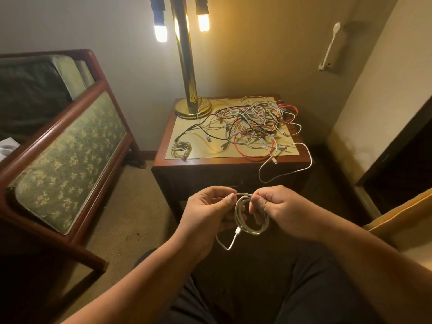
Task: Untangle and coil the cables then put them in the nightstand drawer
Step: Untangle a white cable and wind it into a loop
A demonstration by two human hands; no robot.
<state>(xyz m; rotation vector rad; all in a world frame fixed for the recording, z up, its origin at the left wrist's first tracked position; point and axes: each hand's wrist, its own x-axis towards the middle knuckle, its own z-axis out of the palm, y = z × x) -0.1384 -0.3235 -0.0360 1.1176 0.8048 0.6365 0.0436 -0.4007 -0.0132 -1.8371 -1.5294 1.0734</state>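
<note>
The left hand and right hand — each grip pinched tight — hold a white cable, loosely coiled, plug end dangling.

**One cable in loops, a heap in knots**

The white cable hangs in several round loops. The left hand and the right hand pinch it at its 12 o'clock, and its plug end dangles toward 7 o'clock. On the nightstand top, a tangle of white, black, grey and red cables sprawls from centre to 2 o'clock. A small grey coil lies flat at 7 o'clock. One white strand droops over the front edge at 5 o'clock.
</note>
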